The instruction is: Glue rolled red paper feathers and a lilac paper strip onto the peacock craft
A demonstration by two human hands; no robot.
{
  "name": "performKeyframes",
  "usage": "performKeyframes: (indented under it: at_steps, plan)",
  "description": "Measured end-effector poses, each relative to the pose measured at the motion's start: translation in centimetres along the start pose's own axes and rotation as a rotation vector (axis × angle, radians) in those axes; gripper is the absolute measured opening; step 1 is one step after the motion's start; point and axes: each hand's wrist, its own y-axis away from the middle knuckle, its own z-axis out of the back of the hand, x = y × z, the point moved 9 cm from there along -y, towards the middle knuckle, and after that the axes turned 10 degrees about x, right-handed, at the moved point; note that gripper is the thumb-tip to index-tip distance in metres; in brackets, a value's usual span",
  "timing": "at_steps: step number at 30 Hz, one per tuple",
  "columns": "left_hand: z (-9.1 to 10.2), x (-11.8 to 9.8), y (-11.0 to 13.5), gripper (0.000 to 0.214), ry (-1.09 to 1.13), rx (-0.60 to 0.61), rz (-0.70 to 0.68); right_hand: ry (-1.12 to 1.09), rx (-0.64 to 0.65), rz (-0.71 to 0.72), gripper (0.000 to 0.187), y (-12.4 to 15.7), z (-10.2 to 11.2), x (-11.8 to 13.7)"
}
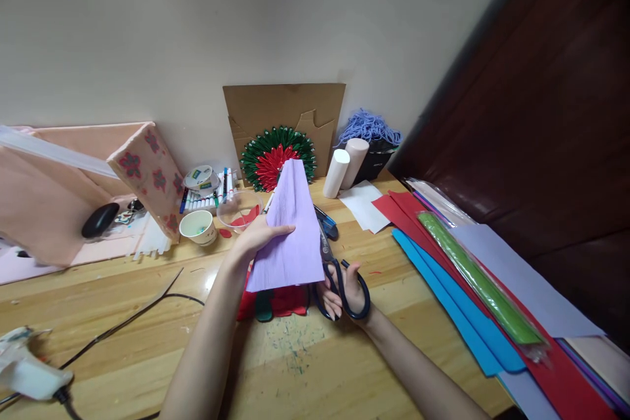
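On the wooden table's (413, 341) near side, the right hand (353, 287) has its fingers through the handles of scissors (327, 251), whose blades sit by the right edge of a purple sheet (295, 249); whether they bite it cannot be told. The left hand (258, 234) pinches the sheet, thumb on its face, above red material (290, 302). The sheet appears whole, with no purple offcuts visible, so cutting looks barely started, if at all. Beyond, a red-and-green rosette (273, 163) looks largely assembled against cardboard (280, 103).

Plain grey wall (295, 20), light wood-grain tabletop (325, 374), dark reddish-brown panel (551, 111) at right
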Motion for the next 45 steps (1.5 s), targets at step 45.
performKeyframes:
  at_steps: [45]
  plan:
    - [-5.1,1.9,-1.0,0.042,-0.011,0.301,0.076,0.222,-0.408,0.005,0.073,0.8,3.6,2.1]
